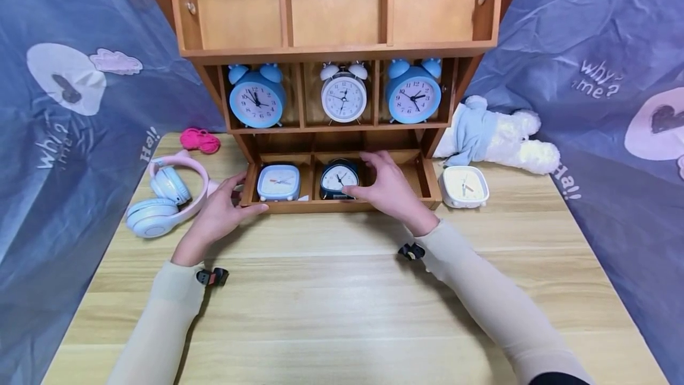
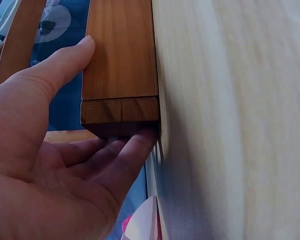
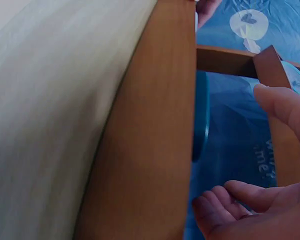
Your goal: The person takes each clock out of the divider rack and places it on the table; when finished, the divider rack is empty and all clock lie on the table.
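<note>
A wooden display shelf (image 1: 342,208) with stepped tiers stands on the table. At the lowest tier's left corner my left hand (image 1: 218,212) grips the wood, its thumb on the front board and its fingers (image 2: 132,155) against the end. A dark teal alarm clock (image 1: 338,178) sits in the bottom middle compartment. Over that clock's right side is my right hand (image 1: 392,189), thumb and fingers spread apart; contact with the clock cannot be made out. The right wrist view shows only the clock's edge (image 3: 202,117). A light blue square clock (image 1: 278,182) occupies the compartment to its left.
Two blue twin-bell clocks (image 1: 257,100) and a white one (image 1: 344,98) line the middle tier. Right of the shelf are a white square clock (image 1: 464,187) and a plush toy (image 1: 497,132). Headphones (image 1: 165,201) and pink yarn (image 1: 200,141) lie at left.
</note>
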A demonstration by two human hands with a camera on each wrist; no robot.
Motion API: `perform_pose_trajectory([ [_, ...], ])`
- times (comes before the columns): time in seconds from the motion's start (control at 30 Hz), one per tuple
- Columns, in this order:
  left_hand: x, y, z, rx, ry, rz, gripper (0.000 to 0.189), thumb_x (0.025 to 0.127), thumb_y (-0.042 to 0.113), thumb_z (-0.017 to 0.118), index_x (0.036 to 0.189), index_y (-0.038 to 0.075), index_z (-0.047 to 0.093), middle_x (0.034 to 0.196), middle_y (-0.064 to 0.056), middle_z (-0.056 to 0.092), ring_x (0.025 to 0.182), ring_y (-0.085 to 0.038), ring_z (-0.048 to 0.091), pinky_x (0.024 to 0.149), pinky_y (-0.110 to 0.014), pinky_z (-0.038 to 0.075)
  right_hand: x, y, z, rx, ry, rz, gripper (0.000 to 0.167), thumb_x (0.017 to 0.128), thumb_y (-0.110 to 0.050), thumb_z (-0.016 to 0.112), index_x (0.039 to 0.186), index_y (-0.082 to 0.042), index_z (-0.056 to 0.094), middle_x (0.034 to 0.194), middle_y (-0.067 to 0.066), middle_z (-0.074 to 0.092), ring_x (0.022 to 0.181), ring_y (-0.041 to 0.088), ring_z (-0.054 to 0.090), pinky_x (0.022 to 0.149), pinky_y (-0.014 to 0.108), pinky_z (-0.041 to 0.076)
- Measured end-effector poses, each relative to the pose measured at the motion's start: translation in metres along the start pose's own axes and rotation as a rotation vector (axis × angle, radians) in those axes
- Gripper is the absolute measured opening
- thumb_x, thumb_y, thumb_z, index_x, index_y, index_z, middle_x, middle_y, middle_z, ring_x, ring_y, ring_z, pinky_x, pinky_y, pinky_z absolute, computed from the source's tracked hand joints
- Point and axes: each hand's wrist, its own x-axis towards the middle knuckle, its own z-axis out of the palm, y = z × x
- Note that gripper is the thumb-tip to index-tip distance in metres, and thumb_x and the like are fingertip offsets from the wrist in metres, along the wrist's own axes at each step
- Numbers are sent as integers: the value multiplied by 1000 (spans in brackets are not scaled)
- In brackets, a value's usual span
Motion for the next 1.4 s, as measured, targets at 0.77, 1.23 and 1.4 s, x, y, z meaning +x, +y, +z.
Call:
perform_pose_trajectory([
  [0.77,-1,-3,0,-10,-4,-12,105,98,46,88,176,4,31,172,-28,47,144,-51,60,115,-66,54,15,-21,53,-162,71,65,96,86,-40,97,159,4,54,159,27,44,150,42,43,128,53,46],
  [1.23,3,-4,0,-44,-7,-10,105,99,44,88,176,5,30,176,-25,44,145,-50,59,114,-65,55,22,-15,65,-324,148,0,100,84,-54,96,149,11,58,145,28,50,136,43,47,118,52,53],
  [1.4,3,-4,1,-47,-7,-7,105,98,43,89,176,5,30,176,-25,43,145,-50,58,115,-66,54,19,-22,63,-381,130,-11,97,88,-53,92,149,13,57,144,31,50,135,46,49,118,53,52],
])
